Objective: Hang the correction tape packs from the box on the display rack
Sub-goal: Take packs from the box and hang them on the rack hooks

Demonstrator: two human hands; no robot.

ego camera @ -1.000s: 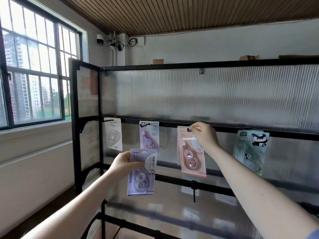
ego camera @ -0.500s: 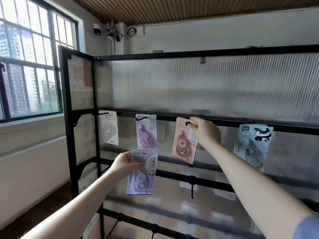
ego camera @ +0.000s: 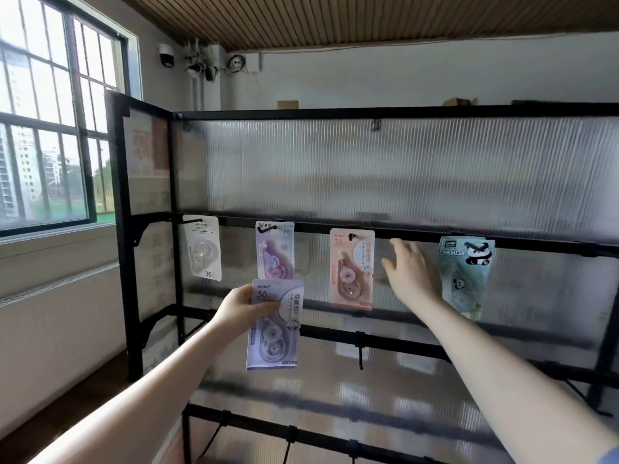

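- Your left hand point(ego camera: 239, 309) pinches a lavender pack point(ego camera: 274, 324) by its upper left corner, thumb across the front, so the card hangs straight down in front of the rack point(ego camera: 395, 112), just below the purple pack point(ego camera: 275, 251) already on its hook.
- Your right hand point(ego camera: 410, 274) is spread and holds nothing — it floats between the pink pack point(ego camera: 351, 267) and the panda pack point(ego camera: 467, 274), touching neither as far as you can tell.
- Four packs hang along the middle bar point(ego camera: 418, 235): a white pack point(ego camera: 202, 247) at far left, then purple, pink and panda toward the right.
- Expect the pack to be light: thin card with a clear plastic bubble over the tape. It looks likely to bend if squeezed and to swing easily.
- Best to take it near the top edge, beside the hang hole, so you can steer the hole onto a hook; the bubble is probably slick and a poor place to hold.
- A free hook point(ego camera: 360, 353) shows on the next bar down, right of the pack in your hand.
- Behind the bars sits a ribbed, cloudy panel point(ego camera: 385, 169) — nothing to lean a pack against.
- A barred window point(ego camera: 43, 128) lights the room from the left; cameras point(ego camera: 201, 61) sit in the corner under a slatted ceiling. The box is out of view.
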